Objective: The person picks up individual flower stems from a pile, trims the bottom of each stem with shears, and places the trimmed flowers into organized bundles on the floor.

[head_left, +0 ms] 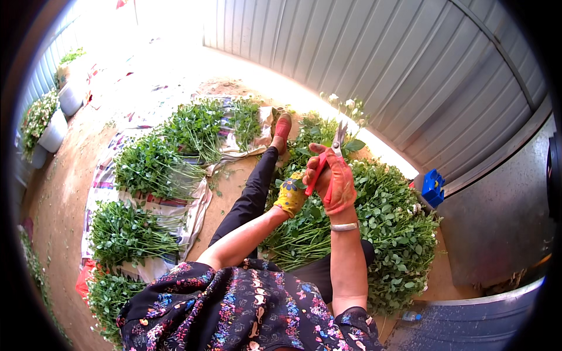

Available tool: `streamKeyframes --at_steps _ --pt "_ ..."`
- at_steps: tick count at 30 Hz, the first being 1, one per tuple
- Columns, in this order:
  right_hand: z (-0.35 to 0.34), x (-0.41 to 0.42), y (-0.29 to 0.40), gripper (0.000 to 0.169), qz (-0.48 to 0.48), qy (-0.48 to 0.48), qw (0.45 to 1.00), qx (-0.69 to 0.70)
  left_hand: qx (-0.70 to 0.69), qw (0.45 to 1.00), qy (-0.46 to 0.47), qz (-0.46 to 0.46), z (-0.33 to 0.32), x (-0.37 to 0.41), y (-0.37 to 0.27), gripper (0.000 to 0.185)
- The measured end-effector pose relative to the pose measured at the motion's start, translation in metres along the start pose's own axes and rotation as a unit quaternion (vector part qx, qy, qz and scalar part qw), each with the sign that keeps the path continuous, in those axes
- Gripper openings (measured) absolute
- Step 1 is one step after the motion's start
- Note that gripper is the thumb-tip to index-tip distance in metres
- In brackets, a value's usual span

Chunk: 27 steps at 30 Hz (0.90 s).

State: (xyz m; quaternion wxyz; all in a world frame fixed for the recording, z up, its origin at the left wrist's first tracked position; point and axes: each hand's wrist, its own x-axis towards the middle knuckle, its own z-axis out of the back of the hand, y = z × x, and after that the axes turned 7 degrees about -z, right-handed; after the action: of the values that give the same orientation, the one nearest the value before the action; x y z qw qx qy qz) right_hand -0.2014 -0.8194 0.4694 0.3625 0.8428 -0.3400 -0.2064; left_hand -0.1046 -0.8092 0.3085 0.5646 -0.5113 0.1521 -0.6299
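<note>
My right hand (330,182), in a stained orange-red glove, grips pruning shears (339,142) with red handles; their metal blades point away from me and stand slightly apart. Close on its left, my left hand (290,193) wears a yellow flower-printed glove, its fingers curled and partly hidden. It appears to hold a leafy flower stem, with a leaf (300,184) lying against the glove. White blooms (350,104) and a broad leaf (354,145) rise beyond the shears, seemingly on that stem. Beneath both hands spreads a large heap of cut flower stems (395,228).
Several green bundles (147,166) lie on a striped cloth (103,186) to the left. My outstretched leg (250,193) separates cloth and heap. White buckets of flowers (55,130) line the far left. A blue plastic holder (433,188), metal panel (496,228) and small bottle (411,316) are at right.
</note>
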Motion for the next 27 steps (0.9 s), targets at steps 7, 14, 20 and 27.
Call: streamKeyframes --at_steps 7,14,20,27 --pt "-0.002 0.004 0.0 0.042 0.026 -0.013 0.998 0.049 0.045 0.999 -0.015 -0.024 0.005 -0.002 -0.014 0.027" --pt "-0.004 0.006 -0.003 0.04 0.067 -0.049 0.995 0.051 -0.024 0.997 -0.062 -0.043 -0.009 0.001 -0.001 0.032" --pt "-0.017 -0.009 -0.012 0.042 0.044 -0.037 0.998 0.032 0.032 0.997 -0.025 -0.065 -0.015 -0.004 0.019 0.03" --pt "-0.026 -0.024 -0.019 0.052 0.069 0.007 0.998 -0.005 -0.256 0.964 0.002 0.067 -0.018 -0.005 0.022 0.03"
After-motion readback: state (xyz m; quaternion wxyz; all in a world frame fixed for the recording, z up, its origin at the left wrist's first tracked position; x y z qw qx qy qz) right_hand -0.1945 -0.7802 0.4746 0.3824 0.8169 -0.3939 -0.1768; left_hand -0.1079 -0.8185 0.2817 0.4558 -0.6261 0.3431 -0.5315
